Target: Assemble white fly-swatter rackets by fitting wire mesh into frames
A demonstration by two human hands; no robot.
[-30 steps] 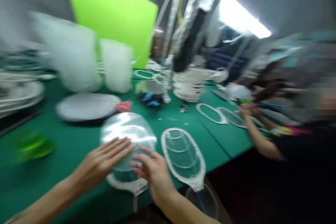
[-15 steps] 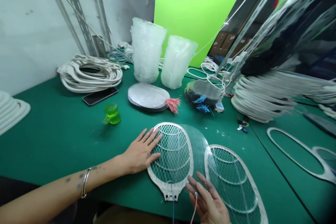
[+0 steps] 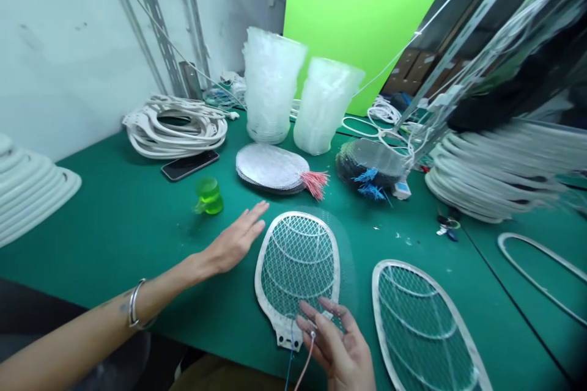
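A white racket-shaped frame with wire mesh [image 3: 297,266] lies on the green table [image 3: 114,220] in front of me. My left hand [image 3: 236,238] hovers just left of its rim, fingers stretched out and together, holding nothing. My right hand [image 3: 337,345] rests at the frame's lower end, fingers loosely spread, touching the mesh near thin red and blue wires [image 3: 300,366] that hang off the table edge. A second mesh frame [image 3: 422,330] lies to the right.
Behind are a stack of round mesh discs with red wires [image 3: 273,168], a dark mesh stack with blue wires [image 3: 369,165], two piles of clear plastic shells [image 3: 273,82], white frame stacks [image 3: 177,125], a phone [image 3: 189,165] and a green cup [image 3: 209,195].
My left hand has lifted off the mesh frame and moved left of it. The right hand has come onto the frame's lower end. The view has shifted slightly.
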